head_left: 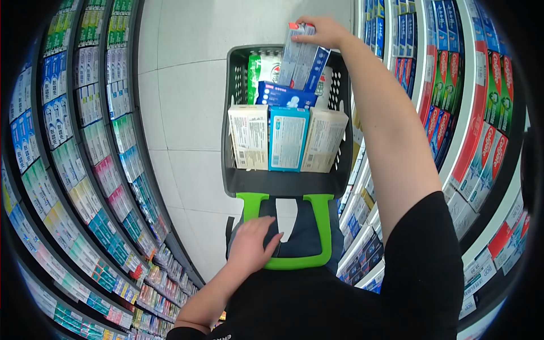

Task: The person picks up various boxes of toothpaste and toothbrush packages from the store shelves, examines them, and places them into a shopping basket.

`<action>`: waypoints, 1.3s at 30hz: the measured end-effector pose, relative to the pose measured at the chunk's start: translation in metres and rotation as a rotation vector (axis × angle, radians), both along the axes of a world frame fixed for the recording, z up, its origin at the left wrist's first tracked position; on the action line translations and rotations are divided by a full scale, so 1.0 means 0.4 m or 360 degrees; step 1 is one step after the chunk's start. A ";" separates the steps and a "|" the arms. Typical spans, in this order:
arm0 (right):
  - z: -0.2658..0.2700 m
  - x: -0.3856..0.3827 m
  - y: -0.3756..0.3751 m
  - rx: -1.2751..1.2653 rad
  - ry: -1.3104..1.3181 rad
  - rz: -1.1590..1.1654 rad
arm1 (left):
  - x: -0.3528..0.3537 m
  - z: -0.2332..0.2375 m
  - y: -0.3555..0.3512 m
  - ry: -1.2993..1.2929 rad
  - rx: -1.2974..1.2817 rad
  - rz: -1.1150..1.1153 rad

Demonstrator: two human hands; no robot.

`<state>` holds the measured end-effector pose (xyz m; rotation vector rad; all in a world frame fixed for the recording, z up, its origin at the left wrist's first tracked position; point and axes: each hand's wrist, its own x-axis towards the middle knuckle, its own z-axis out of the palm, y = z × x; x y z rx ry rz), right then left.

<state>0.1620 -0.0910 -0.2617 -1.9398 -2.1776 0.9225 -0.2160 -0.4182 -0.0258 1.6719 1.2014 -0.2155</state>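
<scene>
A dark grey shopping basket (283, 182) with a green handle (324, 226) stands on the floor in front of me, full of boxed goods. My right hand (321, 31) is stretched out over its far end, gripping long toothpaste boxes (302, 59) in white and blue that stand upright in the basket. My left hand (253, 245) rests on the left part of the green handle, fingers curled over it. Three flat boxes (287, 137) stand side by side at the near end of the basket, a blue pack (283, 96) behind them.
Shelves packed with toothpaste boxes (79, 170) line the aisle on the left. On the right, shelves (470, 113) hold red, green and blue boxes. A pale tiled floor (181, 113) runs between them, ahead of the basket.
</scene>
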 end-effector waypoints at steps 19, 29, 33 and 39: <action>0.449 -0.086 -0.207 0.1146 -0.0151 0.0184 | -0.020 -0.012 -0.026 -0.0108 0.0061 0.0054; 0.996 -0.359 -0.610 0.1364 -0.0342 0.0694 | 0.092 0.285 0.216 -0.1558 -0.1977 0.1576; 1.056 -0.451 -0.758 0.1397 -0.0380 0.0812 | 0.048 0.265 0.175 -0.1638 -0.2241 0.1692; 1.066 -0.489 -0.850 0.1476 -0.0489 0.0832 | 0.015 0.215 0.092 -0.1668 -0.2163 0.1645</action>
